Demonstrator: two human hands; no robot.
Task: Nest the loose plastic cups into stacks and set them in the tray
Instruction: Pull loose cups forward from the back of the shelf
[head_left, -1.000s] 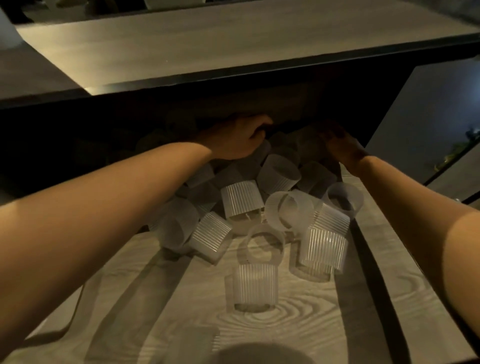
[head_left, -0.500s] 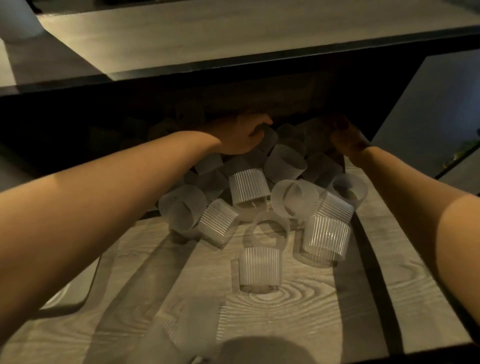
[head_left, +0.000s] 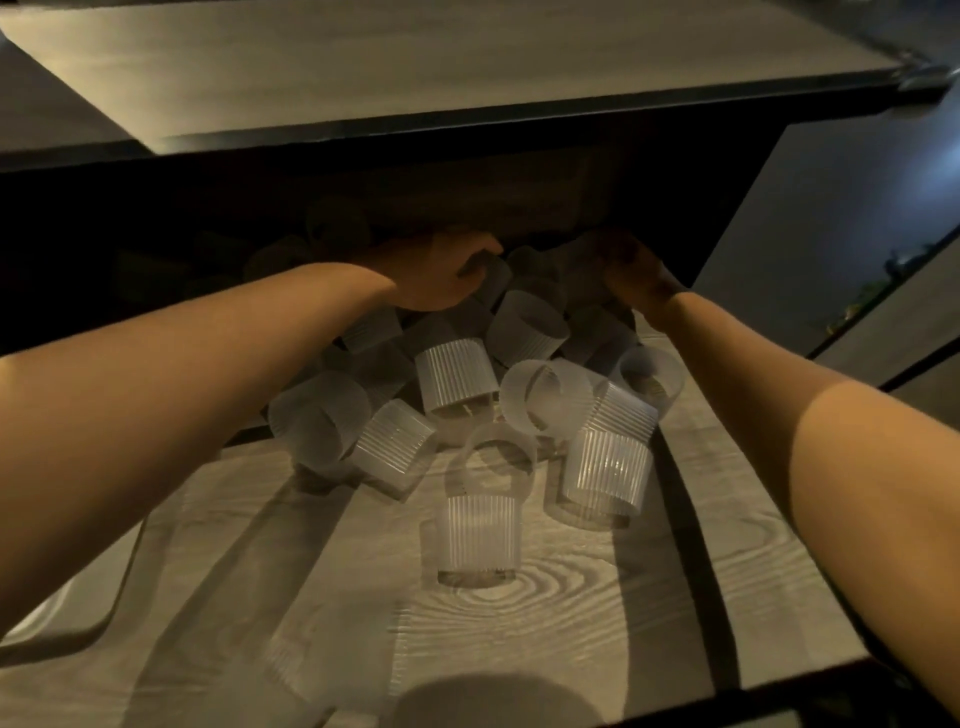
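Two bare arms reach across a wood-grain bench (head_left: 519, 613) toward a heap of ribbed, translucent plastic cups (head_left: 457, 374) piled where the bench runs under a dark overhanging shelf (head_left: 467, 78). The left hand (head_left: 436, 270) sits on the back of the heap, its fingers (head_left: 480, 257) curled over the rim of a cup (head_left: 493, 278) lying on its side in the shadow. The right hand (head_left: 631, 270) reaches into the same dark recess at the far right of the pile; whether its fingers are spread or pinching a cup cannot be told in the gloom.

Most cups lie tipped, their long axes pointing every which way. Nearer the camera, one cup (head_left: 478, 535) stands upright, apart from the heap, and a short nested stack (head_left: 608, 457) leans just to its right. A pale, rounded corner at the lower left edge may be the tray (head_left: 57, 618), though too little shows to be sure.

The coming move appears to turn on the cup under the left hand: it lies directly beneath those fingers, on its side, so it would need lifting out toward the person and turning upright before it can nest. The left hand is plainly the nearer one to it. Loose neighbours touching it could roll when it comes free.
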